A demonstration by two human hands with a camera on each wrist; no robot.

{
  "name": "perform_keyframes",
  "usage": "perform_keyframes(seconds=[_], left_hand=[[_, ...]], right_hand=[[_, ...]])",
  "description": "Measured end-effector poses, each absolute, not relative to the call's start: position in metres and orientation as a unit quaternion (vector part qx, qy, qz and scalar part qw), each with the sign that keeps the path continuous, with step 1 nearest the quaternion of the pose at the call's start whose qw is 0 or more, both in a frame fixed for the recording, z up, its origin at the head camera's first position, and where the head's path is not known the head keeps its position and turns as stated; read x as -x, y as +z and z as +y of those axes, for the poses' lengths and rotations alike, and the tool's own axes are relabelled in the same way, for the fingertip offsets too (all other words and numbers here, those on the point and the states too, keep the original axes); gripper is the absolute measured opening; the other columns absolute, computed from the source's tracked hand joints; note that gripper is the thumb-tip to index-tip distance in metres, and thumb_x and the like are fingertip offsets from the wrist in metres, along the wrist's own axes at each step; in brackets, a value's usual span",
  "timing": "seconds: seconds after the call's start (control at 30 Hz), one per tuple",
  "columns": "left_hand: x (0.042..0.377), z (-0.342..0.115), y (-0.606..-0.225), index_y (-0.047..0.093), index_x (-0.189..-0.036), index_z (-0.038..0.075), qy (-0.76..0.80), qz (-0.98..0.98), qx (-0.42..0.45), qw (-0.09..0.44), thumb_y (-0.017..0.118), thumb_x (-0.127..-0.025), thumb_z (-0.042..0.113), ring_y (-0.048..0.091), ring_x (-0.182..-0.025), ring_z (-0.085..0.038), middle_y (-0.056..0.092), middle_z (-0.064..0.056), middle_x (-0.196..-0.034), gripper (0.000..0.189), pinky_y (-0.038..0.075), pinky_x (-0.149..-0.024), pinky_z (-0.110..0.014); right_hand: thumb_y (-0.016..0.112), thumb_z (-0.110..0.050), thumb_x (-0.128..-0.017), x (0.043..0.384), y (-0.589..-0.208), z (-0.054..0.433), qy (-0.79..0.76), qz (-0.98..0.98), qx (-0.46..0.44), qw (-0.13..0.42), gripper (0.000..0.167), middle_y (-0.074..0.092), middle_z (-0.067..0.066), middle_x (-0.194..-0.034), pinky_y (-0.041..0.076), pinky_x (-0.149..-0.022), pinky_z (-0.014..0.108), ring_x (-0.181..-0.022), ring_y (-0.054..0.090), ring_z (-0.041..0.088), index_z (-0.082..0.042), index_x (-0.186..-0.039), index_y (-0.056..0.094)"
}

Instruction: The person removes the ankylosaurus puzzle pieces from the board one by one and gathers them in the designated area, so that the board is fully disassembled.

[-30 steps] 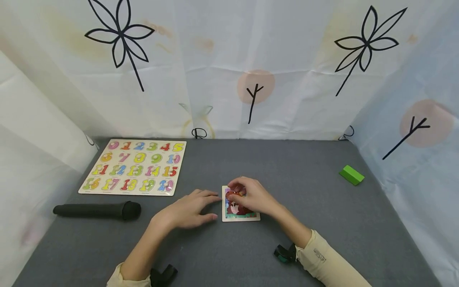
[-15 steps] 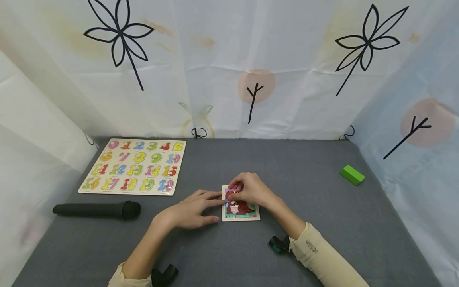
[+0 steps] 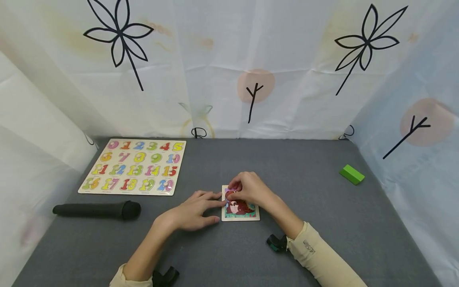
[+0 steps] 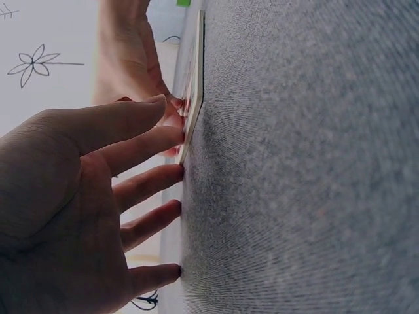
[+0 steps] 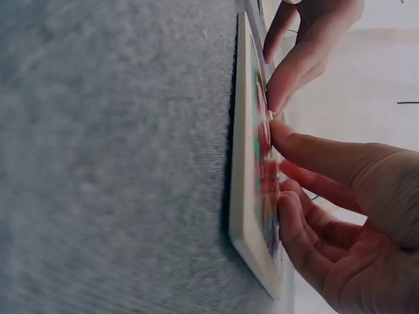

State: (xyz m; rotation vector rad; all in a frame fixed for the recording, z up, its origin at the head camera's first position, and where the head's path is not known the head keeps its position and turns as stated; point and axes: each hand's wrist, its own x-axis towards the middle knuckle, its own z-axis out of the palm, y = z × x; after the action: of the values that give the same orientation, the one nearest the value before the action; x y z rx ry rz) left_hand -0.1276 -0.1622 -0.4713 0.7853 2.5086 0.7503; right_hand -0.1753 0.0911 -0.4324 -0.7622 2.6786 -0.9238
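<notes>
A small wooden picture puzzle (image 3: pixel 241 218) lies flat in the middle of the table, with a pale rim and a red-brown figure on it. My right hand (image 3: pixel 252 191) reaches over its upper part. Thumb and fingers pinch a reddish puzzle piece (image 5: pixel 270 171) right at the picture's surface; the fingers hide much of it. From the other side comes my left hand (image 3: pixel 195 210), fingers spread and fairly straight. Its index fingertip touches the puzzle's left edge, and the other fingertips rest on the cloth beside it, as the left wrist view shows.
A number board (image 3: pixel 132 167) with coloured numerals lies at the back left. In front of it is a black microphone (image 3: pixel 97 210). A green block (image 3: pixel 352 174) sits at the far right. White patterned curtains (image 3: pixel 215 59) stand around the grey tabletop (image 3: pixel 305 171).
My right hand has moved slightly up and settled lower onto the puzzle, uncovering more of the picture's lower part. My left index finger has come onto the puzzle's left edge.
</notes>
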Motion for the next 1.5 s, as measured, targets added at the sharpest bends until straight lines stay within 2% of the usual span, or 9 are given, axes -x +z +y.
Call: perform_keyframes(seconds=[0.2, 0.33, 0.43, 0.6, 0.8, 0.97, 1.23, 1.4, 1.5], left_hand=[[0.126, -0.162, -0.469, 0.061, -0.154, 0.039, 0.276, 0.898, -0.284, 0.192, 0.072, -0.103, 0.041, 0.035, -0.160, -0.035, 0.045, 0.001, -0.172, 0.053, 0.031, -0.127, -0.067], [0.121, -0.159, -0.455, 0.062, -0.154, 0.035, 0.283, 0.895, -0.290, 0.186, 0.071, -0.104, 0.042, 0.038, -0.156, -0.039, 0.048, -0.004, -0.171, 0.051, 0.033, -0.124, -0.070], [0.119, -0.157, -0.446, 0.065, -0.152, 0.031, 0.288, 0.893, -0.293, 0.182, 0.071, -0.105, 0.041, 0.040, -0.153, -0.042, 0.050, -0.007, -0.169, 0.049, 0.034, -0.121, -0.072], [0.122, -0.158, -0.456, 0.064, -0.152, 0.035, 0.281, 0.898, -0.291, 0.173, 0.070, -0.105, 0.044, 0.041, -0.153, -0.040, 0.050, -0.003, -0.169, 0.048, 0.036, -0.121, -0.071], [0.123, -0.159, -0.461, 0.064, -0.152, 0.038, 0.280, 0.900, -0.286, 0.172, 0.071, -0.104, 0.044, 0.040, -0.155, -0.037, 0.049, 0.000, -0.170, 0.049, 0.035, -0.123, -0.070], [0.118, -0.156, -0.445, 0.066, -0.151, 0.030, 0.294, 0.895, -0.281, 0.184, 0.071, -0.104, 0.038, 0.039, -0.155, -0.041, 0.050, -0.006, -0.168, 0.048, 0.033, -0.123, -0.072], [0.123, -0.160, -0.466, 0.064, -0.151, 0.040, 0.279, 0.901, -0.285, 0.168, 0.070, -0.104, 0.045, 0.041, -0.154, -0.036, 0.050, -0.001, -0.169, 0.047, 0.036, -0.123, -0.069], [0.116, -0.154, -0.443, 0.067, -0.150, 0.030, 0.283, 0.898, -0.285, 0.179, 0.071, -0.105, 0.040, 0.042, -0.152, -0.040, 0.052, -0.006, -0.168, 0.047, 0.035, -0.122, -0.071], [0.111, -0.149, -0.427, 0.067, -0.150, 0.022, 0.283, 0.898, -0.277, 0.191, 0.071, -0.105, 0.033, 0.042, -0.152, -0.041, 0.051, -0.010, -0.168, 0.047, 0.034, -0.123, -0.071]], right_hand=[[0.090, -0.022, -0.091, 0.175, -0.430, 0.088, -0.300, 0.911, 0.260, 0.106, 0.021, 0.075, 0.003, -0.093, 0.053, -0.071, 0.023, -0.079, 0.062, 0.007, -0.006, -0.104, 0.083], [0.087, -0.018, -0.094, 0.175, -0.432, 0.091, -0.323, 0.897, 0.277, 0.121, 0.012, 0.074, 0.003, -0.084, 0.051, -0.064, 0.022, -0.065, 0.059, 0.005, -0.008, -0.093, 0.082], [0.085, -0.018, -0.095, 0.176, -0.433, 0.094, -0.333, 0.888, 0.290, 0.125, 0.011, 0.073, 0.002, -0.084, 0.051, -0.064, 0.020, -0.064, 0.058, 0.002, -0.008, -0.094, 0.081], [0.087, -0.019, -0.093, 0.179, -0.433, 0.097, -0.330, 0.889, 0.299, 0.110, 0.019, 0.074, 0.002, -0.090, 0.053, -0.073, 0.019, -0.078, 0.060, 0.001, -0.007, -0.106, 0.080], [0.090, -0.022, -0.091, 0.179, -0.431, 0.093, -0.305, 0.904, 0.279, 0.106, 0.023, 0.075, 0.004, -0.093, 0.054, -0.075, 0.023, -0.081, 0.063, 0.008, -0.006, -0.106, 0.080], [0.089, -0.024, -0.093, 0.177, -0.430, 0.088, -0.269, 0.920, 0.265, 0.101, 0.024, 0.074, 0.006, -0.103, 0.056, -0.082, 0.032, -0.089, 0.065, 0.014, -0.007, -0.106, 0.080], [0.088, -0.026, -0.093, 0.179, -0.437, 0.089, -0.275, 0.912, 0.291, 0.086, 0.026, 0.073, 0.007, -0.104, 0.055, -0.081, 0.035, -0.088, 0.061, 0.015, -0.005, -0.105, 0.080], [0.089, -0.028, -0.093, 0.182, -0.439, 0.094, -0.289, 0.905, 0.297, 0.091, 0.024, 0.073, 0.003, -0.100, 0.055, -0.078, 0.028, -0.087, 0.062, 0.011, -0.007, -0.101, 0.081], [0.088, -0.022, -0.093, 0.177, -0.430, 0.093, -0.305, 0.901, 0.282, 0.124, 0.016, 0.074, 0.004, -0.090, 0.053, -0.068, 0.025, -0.074, 0.063, 0.011, -0.007, -0.094, 0.082]])
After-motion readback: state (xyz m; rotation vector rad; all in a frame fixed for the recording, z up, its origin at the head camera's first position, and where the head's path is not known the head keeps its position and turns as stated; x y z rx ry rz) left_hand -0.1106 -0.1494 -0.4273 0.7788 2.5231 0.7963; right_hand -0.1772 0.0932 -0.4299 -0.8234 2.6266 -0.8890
